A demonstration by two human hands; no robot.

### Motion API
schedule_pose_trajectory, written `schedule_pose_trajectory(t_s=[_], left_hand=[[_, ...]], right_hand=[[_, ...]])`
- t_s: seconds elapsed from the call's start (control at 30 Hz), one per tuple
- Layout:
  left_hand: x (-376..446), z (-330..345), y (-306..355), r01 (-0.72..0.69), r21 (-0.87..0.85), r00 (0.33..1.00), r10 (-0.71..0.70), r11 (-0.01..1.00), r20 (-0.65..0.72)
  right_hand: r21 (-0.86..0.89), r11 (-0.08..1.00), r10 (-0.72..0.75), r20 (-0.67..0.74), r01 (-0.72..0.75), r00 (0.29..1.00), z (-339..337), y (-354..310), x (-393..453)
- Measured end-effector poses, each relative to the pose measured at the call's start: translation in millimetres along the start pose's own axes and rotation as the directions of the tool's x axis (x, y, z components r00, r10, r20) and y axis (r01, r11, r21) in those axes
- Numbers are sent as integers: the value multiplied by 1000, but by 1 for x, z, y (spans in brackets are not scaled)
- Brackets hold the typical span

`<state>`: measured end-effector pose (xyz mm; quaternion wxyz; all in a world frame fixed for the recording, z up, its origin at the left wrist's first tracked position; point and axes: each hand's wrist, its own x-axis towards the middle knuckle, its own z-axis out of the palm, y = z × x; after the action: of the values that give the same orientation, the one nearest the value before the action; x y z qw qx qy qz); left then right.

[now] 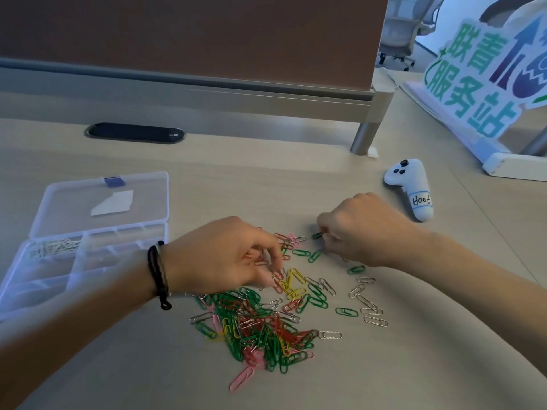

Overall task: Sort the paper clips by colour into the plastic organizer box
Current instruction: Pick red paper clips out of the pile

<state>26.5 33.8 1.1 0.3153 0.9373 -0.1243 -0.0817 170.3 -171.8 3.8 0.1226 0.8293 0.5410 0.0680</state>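
A heap of mixed paper clips (260,327), green, red, yellow, pink and silver, lies on the desk in front of me. The clear plastic organizer box (17,288) stands open at the left, with silver clips (56,247) in its far left compartment. My left hand (225,255) hovers over the top of the heap, fingers curled down, and pinches a red clip (262,262). My right hand (364,229) is to the right of the heap, its fingers curled round green clips (318,235) that stick out at its fingertips.
A white handheld controller (414,187) labelled H006 lies at the right. A green and white sign (485,84) stands at the far right. A desk partition (207,48) with a metal leg (365,137) runs along the back, with a black cable grommet (134,133) before it.
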Motion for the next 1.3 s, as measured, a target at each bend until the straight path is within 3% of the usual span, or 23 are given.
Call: schedule_pose_trajectory(t_s=[0.07, 0.1, 0.17, 0.23, 0.33, 0.37, 0.43, 0.6, 0.67, 0.8, 0.97, 1.07, 1.13, 1.17, 1.2, 1.23, 1.27, 1.3], left_hand=[[-1, 6, -1, -5, 159, 999, 13, 987, -51], [-1, 8, -1, -6, 224, 997, 22, 975, -69], [-2, 12, -1, -11, 329, 996, 40, 944, -83], [-2, 14, 0, -7, 384, 993, 52, 923, -106], [-7, 10, 1, 6, 404, 988, 57, 915, -144], [-9, 8, 2, 11, 405, 989, 50, 914, -141], [-13, 6, 2, 33, 416, 989, 29, 909, -142], [-13, 6, 12, 34, 449, 991, 28, 893, -132], [-9, 12, 14, 18, 519, 992, 49, 855, -115], [-6, 15, 14, -111, 724, 994, 93, 681, 65], [9, 22, 27, -173, 824, 985, 103, 540, 139], [10, 24, 32, -183, 808, 982, 133, 560, 131], [5, 21, 22, -109, 640, 993, 113, 761, 34], [1, 16, 16, -58, 454, 997, 78, 889, -24], [-3, 12, 10, -9, 204, 998, 22, 979, -61], [-7, 9, 1, 26, -115, 995, -36, 993, -92], [-10, 9, -7, 43, -428, 992, -88, 903, -86], [-14, 10, -16, 53, -673, 993, -107, 737, -40]], right_hand=[[299, 949, 97, 11, -96, 995, -5, -4, -2], [492, 862, 143, 0, -124, 990, -7, -7, -4], [822, 539, 226, 68, -183, 972, -7, -12, -5], [967, 106, 249, 199, -231, 948, -4, -18, -7], [792, -544, 93, 385, -277, 918, 0, -21, -10], [691, -665, 21, 397, -283, 918, 1, -22, -11], [576, -768, -52, 380, -280, 924, 5, -21, -12], [579, -756, -69, 394, -306, 916, 4, -27, -11], [588, -744, -69, 404, -317, 912, 1, -30, -10], [582, -745, -72, 417, -327, 906, -4, -31, -12], [545, -769, -78, 440, -335, 895, 0, -34, -15], [520, -782, -98, 442, -344, 892, 2, -35, -15], [568, -735, -78, 470, -369, 879, 1, -36, -15], [670, -635, -22, 481, -384, 877, -1, -37, -15], [802, -454, 64, 463, -388, 884, -3, -38, -14], [900, -229, 141, 408, -371, 902, -5, -39, -12], [941, -29, 180, 337, -338, 924, -7, -40, -9], [946, 115, 188, 280, -304, 941, -9, -41, -4]])
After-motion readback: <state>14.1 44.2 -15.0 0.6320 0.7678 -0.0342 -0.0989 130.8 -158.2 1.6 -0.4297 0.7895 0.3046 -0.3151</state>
